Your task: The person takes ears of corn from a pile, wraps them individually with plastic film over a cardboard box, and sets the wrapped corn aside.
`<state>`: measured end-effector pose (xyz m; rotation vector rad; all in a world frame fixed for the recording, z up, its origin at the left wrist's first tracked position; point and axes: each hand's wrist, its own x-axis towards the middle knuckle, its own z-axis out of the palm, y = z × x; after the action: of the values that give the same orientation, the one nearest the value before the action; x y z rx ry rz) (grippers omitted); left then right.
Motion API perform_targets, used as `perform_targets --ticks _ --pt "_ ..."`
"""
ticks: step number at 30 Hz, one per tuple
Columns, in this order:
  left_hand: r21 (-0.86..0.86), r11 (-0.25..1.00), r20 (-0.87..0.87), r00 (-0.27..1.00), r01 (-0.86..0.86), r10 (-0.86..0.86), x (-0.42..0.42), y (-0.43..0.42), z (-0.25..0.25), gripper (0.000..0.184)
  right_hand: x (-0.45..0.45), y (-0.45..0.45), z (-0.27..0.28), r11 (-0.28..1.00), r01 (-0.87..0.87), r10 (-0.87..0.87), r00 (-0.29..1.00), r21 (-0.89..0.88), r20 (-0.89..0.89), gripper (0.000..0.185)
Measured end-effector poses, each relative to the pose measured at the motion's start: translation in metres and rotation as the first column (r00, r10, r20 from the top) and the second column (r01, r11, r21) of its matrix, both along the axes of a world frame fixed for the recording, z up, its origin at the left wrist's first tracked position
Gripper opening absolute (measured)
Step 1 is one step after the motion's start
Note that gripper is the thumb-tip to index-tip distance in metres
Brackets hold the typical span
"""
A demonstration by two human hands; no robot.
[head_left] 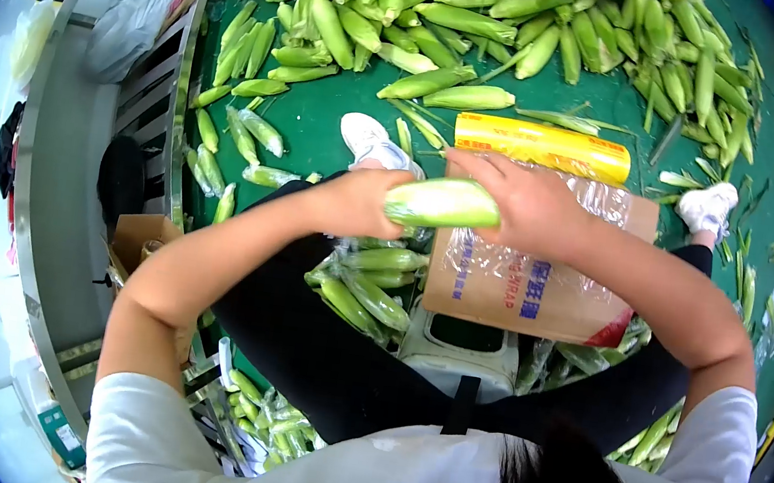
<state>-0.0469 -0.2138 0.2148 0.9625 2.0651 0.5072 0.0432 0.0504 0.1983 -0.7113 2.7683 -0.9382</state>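
An ear of corn in pale green husk (443, 202) is held level between my two hands, above the cardboard wrap box. My left hand (361, 203) is closed around its left end. My right hand (531, 202) grips its right end, with fingers partly hidden behind it. Below my right hand lies the cardboard box (479, 288) with clear film across its top. A yellow roll of cling film (544, 147) lies along the box's far edge.
A large heap of unwrapped corn (494, 21) covers the far floor. Film-wrapped ears (366, 288) lie between my legs and to the left (264, 133). A grey-white stool (459, 349) stands under the box. A metal rack (158, 84) borders the left side.
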Motion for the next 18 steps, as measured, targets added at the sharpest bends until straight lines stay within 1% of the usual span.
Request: perform_targets --ticks 1,2,3,4,6,7,8,9,10,11,12,13,14,15,16,18 --pt "0.011 0.991 0.217 0.968 -0.132 0.126 -0.019 -0.019 -0.002 0.043 -0.027 -0.007 0.006 0.992 -0.076 0.064 0.991 0.101 0.121 0.089" --pt "0.037 0.941 0.432 0.854 -0.337 0.289 -0.031 -0.034 -0.003 0.046 -0.056 -0.009 -0.012 0.993 -0.118 0.12 0.99 0.028 -0.079 0.088" --pt "-0.132 0.87 0.607 0.655 -0.475 0.45 -0.046 -0.041 0.008 0.045 -0.088 -0.013 -0.042 0.984 -0.171 0.154 0.949 -0.041 -0.276 0.087" --pt "-0.326 0.764 0.713 0.385 -0.557 0.585 -0.058 -0.05 0.012 0.043 -0.116 -0.019 -0.069 0.966 -0.24 0.169 0.873 -0.099 -0.458 0.085" --pt "-0.349 0.699 0.669 0.355 -0.624 0.652 -0.082 -0.076 0.0 0.041 -0.161 -0.043 -0.107 0.952 -0.294 0.19 0.788 -0.087 -0.586 0.079" --pt "-0.395 0.689 0.656 0.338 -0.608 0.674 -0.095 -0.091 0.0 0.038 -0.183 -0.051 -0.125 0.947 -0.309 0.187 0.745 -0.083 -0.64 0.076" --pt "-0.386 0.615 0.581 0.337 -0.687 0.741 -0.099 -0.117 -0.01 0.046 -0.211 -0.049 -0.143 0.996 -0.085 0.082 0.968 -0.005 -0.236 0.069" --pt "-0.368 0.588 0.396 0.451 -0.72 0.8 -0.105 -0.137 -0.011 0.05 -0.227 -0.026 -0.206 0.922 0.341 -0.376 0.9 -0.182 -0.218 0.059" --pt "-0.327 0.608 0.139 0.599 -0.723 0.788 -0.107 -0.166 -0.015 0.054 -0.233 -0.003 -0.229 0.795 0.597 -0.6 0.8 0.11 -0.002 0.056" --pt "-0.351 0.639 -0.177 0.719 -0.685 0.673 -0.103 -0.213 -0.034 0.062 -0.236 0.015 -0.25 0.752 0.555 -0.624 0.773 0.354 0.116 0.058" --pt "-0.261 0.638 -0.242 0.689 -0.725 0.683 -0.083 -0.241 -0.049 0.063 -0.235 0.03 -0.27 0.681 0.454 -0.663 0.715 0.574 0.221 0.06" --pt "-0.344 0.596 -0.305 0.686 -0.726 0.661 -0.063 -0.269 -0.06 0.06 -0.229 0.041 -0.292 0.744 0.404 -0.578 0.788 0.532 0.21 0.062" --pt "-0.396 0.631 -0.335 0.745 -0.667 0.577 -0.038 -0.31 -0.081 0.054 -0.223 0.048 -0.315 0.799 0.349 -0.488 0.852 0.489 0.19 0.064" --pt "-0.508 0.687 -0.27 0.853 -0.52 0.446 -0.02 -0.436 -0.142 0.047 -0.22 0.054 -0.327 0.846 0.288 -0.392 0.906 0.448 0.157 0.065" --pt "-0.568 0.688 -0.272 0.892 -0.452 0.362 -0.023 -0.433 -0.143 0.046 -0.22 0.061 -0.328 0.886 0.29 -0.382 0.899 0.362 0.215 0.067" --pt "-0.683 0.659 -0.255 0.948 -0.315 0.19 -0.034 -0.408 -0.129 0.045 -0.219 0.07 -0.321 0.939 0.294 -0.339 0.883 0.179 0.324 0.07"
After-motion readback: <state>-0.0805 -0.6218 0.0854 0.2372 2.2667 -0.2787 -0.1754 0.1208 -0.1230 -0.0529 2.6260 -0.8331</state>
